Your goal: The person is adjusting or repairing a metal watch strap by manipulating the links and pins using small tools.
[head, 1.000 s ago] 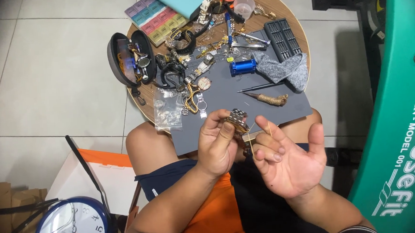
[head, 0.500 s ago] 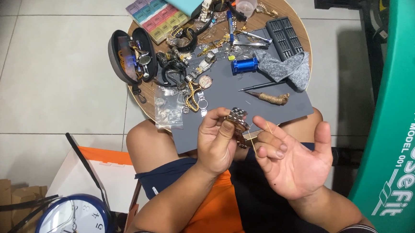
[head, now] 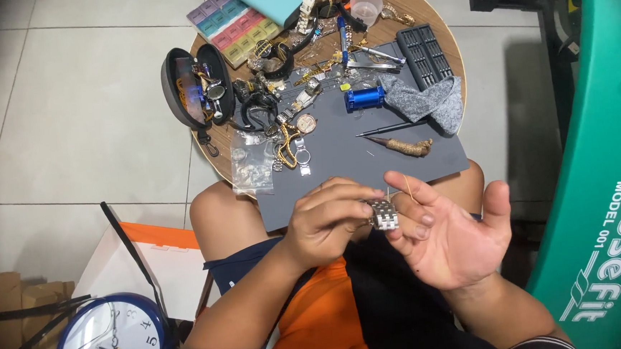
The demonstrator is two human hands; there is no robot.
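My left hand (head: 325, 221) pinches a silver metal watch band (head: 382, 213) over my lap, just below the near edge of a dark grey work mat (head: 356, 150). My right hand (head: 449, 231) is palm up beside it, with its fingertips touching the band and a thin pin (head: 410, 187) held between thumb and forefinger. Both hands hover above my knees, in front of a small round wooden table (head: 430, 23).
The table carries several watches and bands, an open black case (head: 196, 86), a coloured pill-style organiser (head: 235, 26), a blue cylinder tool (head: 363, 97), a grey cloth (head: 428, 101) and a black tray (head: 425, 49). A wall clock (head: 112, 341) lies on the floor; a green machine (head: 605, 178) stands right.
Both hands have drifted down and toward me, away from the mat's edge. The watch band has stayed between them, and the right hand has opened wider, palm up.
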